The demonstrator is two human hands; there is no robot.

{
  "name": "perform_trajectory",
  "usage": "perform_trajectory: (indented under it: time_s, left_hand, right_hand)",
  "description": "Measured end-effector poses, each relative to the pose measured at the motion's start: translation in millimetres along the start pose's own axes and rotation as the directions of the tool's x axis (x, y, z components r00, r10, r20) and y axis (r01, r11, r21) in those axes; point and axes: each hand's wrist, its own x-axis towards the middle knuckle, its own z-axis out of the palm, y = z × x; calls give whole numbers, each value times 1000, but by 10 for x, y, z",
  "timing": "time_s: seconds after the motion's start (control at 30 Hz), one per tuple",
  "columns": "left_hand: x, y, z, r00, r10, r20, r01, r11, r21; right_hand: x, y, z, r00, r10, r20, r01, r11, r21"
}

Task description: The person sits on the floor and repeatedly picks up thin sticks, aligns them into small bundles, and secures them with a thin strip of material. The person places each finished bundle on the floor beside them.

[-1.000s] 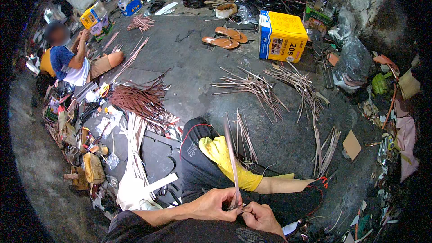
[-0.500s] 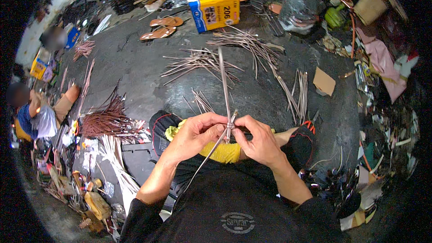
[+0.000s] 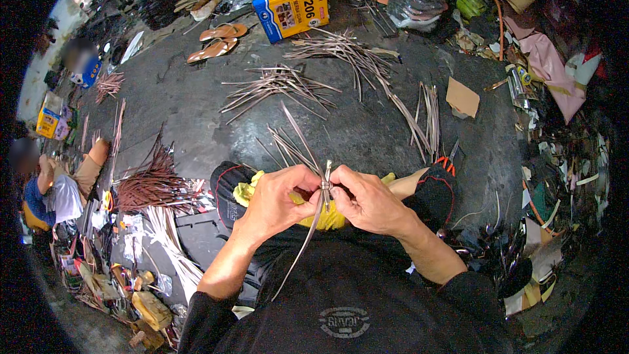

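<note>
As the left hand (image 3: 278, 200) and right hand (image 3: 368, 202) pinch a knotted grey-brown strip (image 3: 317, 214) in front of the black shirt (image 3: 393, 282), I'd say tightening is underway; next probably calls for an even pull.

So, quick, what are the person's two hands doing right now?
Left hand: closed, thumb and fingers pinching a thin greyish strip near its knot.
Right hand: closed, fingertips gathered at the same knot, from the other side.
</note>
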Motion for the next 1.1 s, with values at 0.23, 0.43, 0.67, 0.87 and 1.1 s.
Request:
perform_trajectory:
  time_s: [0.23, 0.43, 0.67, 0.87, 1.1]
  left_hand:
    - [-64, -127, 152, 999, -3, -32, 2, 999, -47]
    - [-41, -380, 12, 933, -210, 294, 355, 681, -641]
    - [207, -712, 57, 838, -474, -272, 211, 740, -639]
    - [191, -663, 237, 798, -510, -322, 71, 609, -790]
    - [-212, -938, -44, 809, -568, -150, 284, 602, -746]
  right_hand:
    - [-46, 150, 153, 992, -78, -97, 70, 994, -80]
    - [51, 195, 111, 975, -221, -30, 207, 944, -258]
    - [319, 378, 329, 898, 299, -322, -247, 950, 193]
    - [622, 190, 516, 914, 240, -327, -165, 957, 239]
    - [1572, 493, 174, 884, -120, -452, 94, 992, -80]
